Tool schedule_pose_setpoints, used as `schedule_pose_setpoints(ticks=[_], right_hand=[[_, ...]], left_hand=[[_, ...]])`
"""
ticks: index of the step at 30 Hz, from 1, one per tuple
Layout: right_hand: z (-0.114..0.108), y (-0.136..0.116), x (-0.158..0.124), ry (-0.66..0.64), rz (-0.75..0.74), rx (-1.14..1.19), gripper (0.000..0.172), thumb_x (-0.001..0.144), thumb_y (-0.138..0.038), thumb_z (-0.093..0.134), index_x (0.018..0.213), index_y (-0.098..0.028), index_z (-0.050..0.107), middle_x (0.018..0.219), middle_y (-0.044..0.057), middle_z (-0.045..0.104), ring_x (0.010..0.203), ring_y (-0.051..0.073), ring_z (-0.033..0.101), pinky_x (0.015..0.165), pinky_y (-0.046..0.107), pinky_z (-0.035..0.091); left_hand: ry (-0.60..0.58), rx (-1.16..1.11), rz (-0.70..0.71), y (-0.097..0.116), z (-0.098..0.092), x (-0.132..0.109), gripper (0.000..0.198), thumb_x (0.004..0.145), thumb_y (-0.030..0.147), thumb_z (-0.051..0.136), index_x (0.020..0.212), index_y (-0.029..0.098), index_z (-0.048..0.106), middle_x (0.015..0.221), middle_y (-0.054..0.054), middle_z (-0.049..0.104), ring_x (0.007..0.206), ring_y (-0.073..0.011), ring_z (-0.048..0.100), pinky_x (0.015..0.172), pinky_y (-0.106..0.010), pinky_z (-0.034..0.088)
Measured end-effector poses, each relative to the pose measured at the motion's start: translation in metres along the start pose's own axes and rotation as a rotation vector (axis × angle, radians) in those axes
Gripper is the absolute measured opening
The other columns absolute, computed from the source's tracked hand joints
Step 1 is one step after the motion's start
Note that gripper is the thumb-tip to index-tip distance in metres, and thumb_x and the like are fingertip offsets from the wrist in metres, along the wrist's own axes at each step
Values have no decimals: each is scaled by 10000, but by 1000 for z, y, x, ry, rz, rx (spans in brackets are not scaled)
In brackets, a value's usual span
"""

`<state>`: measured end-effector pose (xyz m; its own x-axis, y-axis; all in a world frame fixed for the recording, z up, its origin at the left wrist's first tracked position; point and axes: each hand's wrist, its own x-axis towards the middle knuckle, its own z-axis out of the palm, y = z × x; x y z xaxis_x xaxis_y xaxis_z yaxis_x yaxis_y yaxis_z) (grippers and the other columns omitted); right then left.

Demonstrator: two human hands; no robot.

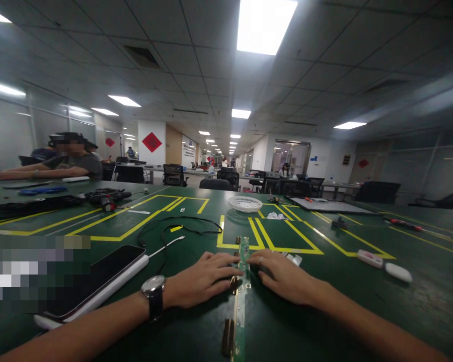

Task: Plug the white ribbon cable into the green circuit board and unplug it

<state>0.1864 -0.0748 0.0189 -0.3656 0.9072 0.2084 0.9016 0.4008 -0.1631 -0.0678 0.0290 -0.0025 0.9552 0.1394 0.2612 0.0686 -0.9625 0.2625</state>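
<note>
A long, narrow green circuit board (240, 306) lies on the green table, running away from me, with brown flexible tabs (228, 336) along its left side. My left hand (200, 279), with a watch (153, 291) on the wrist, rests at the board's left edge. Its fingers are stretched out and apart, with the tips at the board. From the other side my right hand (281, 274) reaches in, its index fingertip at the board's right edge and the other fingers loosely bent. Neither hand is closed around anything. Small pale pieces (293, 259) lie behind my right hand.
A phone (98, 276) on a white block and a black cable (181, 219) are at left. Beyond the board stands a white basket (245, 203). White cases (398, 273) and screwdrivers (403, 224) lie right; a drill (107, 197) lies left. A person (75, 161) sits far left.
</note>
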Motion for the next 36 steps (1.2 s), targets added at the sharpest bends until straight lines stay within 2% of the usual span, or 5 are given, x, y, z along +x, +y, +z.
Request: schedule_pose_setpoints(ticks=[7, 11, 22, 30, 36], right_hand=[[-22, 57, -10, -110, 548, -363, 375, 843, -244, 548, 1193, -156, 649, 1146, 162, 644, 1037, 309, 613, 853, 407, 477], [-18, 60, -11, -117, 452, -231, 260, 865, -215, 523, 1056, -183, 696, 1072, 120, 658, 959, 256, 632, 799, 353, 478], [8, 1, 5, 37, 196, -55, 174, 872, -266, 572, 982, -195, 686, 950, 63, 670, 883, 203, 607, 773, 319, 470], [18, 1, 9, 84, 214, -22, 156, 886, -285, 582, 965, -198, 687, 950, 61, 662, 894, 206, 596, 761, 315, 456], [18, 13, 9, 91, 58, 82, 97, 908, -247, 574, 945, -197, 648, 928, 32, 646, 874, 173, 582, 781, 297, 444]], left_hand=[[-24, -57, 28, -8, 3, 0, 397, 1051, 410, 333, 1433, 408, 442, 1517, 4, 409, 1386, -252, 375, 1101, -442, 293], [7, -73, 54, -7, 2, 0, 385, 1036, 402, 384, 1410, 409, 478, 1484, 9, 451, 1345, -253, 412, 1109, -436, 291], [15, -24, 88, -1, -1, 0, 386, 1007, 386, 445, 1386, 382, 523, 1409, -18, 508, 1278, -261, 456, 1099, -420, 304], [-23, -37, 41, -4, 1, -1, 399, 1003, 432, 458, 1401, 444, 475, 1555, 12, 338, 1404, -340, 319, 1123, -554, 262], [-67, -47, 32, -7, 3, 1, 414, 1001, 429, 467, 1415, 430, 453, 1561, 11, 328, 1437, -334, 279, 1132, -572, 250]])
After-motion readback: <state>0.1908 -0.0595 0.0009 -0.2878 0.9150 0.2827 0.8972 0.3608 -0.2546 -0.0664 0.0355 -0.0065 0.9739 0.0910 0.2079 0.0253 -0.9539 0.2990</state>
